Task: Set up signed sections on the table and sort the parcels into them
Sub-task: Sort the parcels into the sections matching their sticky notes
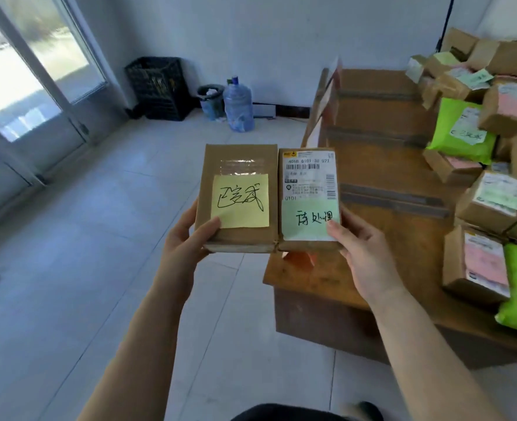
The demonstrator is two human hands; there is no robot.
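A brown wooden table (381,238) stands on a pale tiled floor (99,238) in a white-walled room, glass doors (32,86) at the left. Strips of grey tape (393,202) cross the tabletop. By the far wall stand a black plastic crate (157,89), a dark bin (211,100) and a blue water jug (239,106). Cardboard and green plastic parcels (478,165) crowd the table's right side (its left stays bare).

Over the table's near-left edge, the left hand (187,235) grips a brown cardboard box (239,165) bearing a yellow sticky note (240,202) with handwritten characters. The right hand (360,250) grips a second brown box (307,244), touching the first, with a printed shipping label (309,174) reading "Q101" and a handwritten green note (310,218)
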